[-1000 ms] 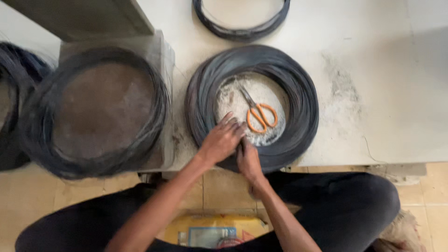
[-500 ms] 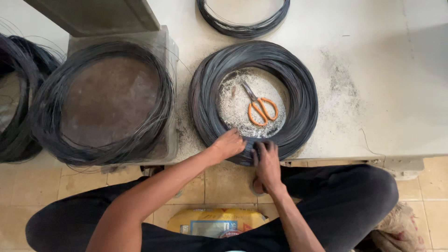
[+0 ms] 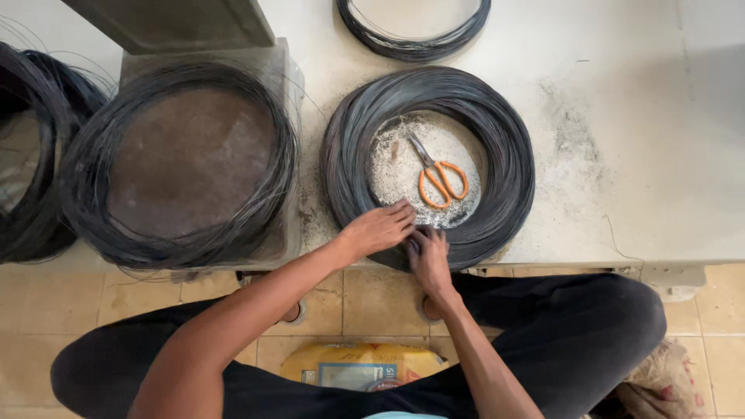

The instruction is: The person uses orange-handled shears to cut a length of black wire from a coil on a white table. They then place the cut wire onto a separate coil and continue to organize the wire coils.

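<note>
On the pale work surface (image 3: 636, 155), directly in front of the seated person, lies a thick coil of dark wire (image 3: 508, 167); both hands are at its near edge, close to the border of the surface. At this edge the left hand (image 3: 379, 230) rests on top of the coil, palm down, with the fingers held close together and pointing toward the open middle; the right hand (image 3: 428, 256) is just beside it, touching it, with the fingers curled around the wire bundle, but I cannot tell exactly how tightly they pinch it. Inside the ring of the coil, on a patch of whitish dust, lie scissors with orange handles (image 3: 436, 174), closed and apart from both hands. To the left, a second, looser wire coil (image 3: 93, 155) sits on a round brown board (image 3: 190, 159); another dark coil (image 3: 23, 202) is partly visible at the left border; a thinner wire ring (image 3: 411, 45) lies at the far side. Under the surface, between the person's legs, lies a yellow bag (image 3: 357, 365) on the tiled floor (image 3: 46, 302).
</note>
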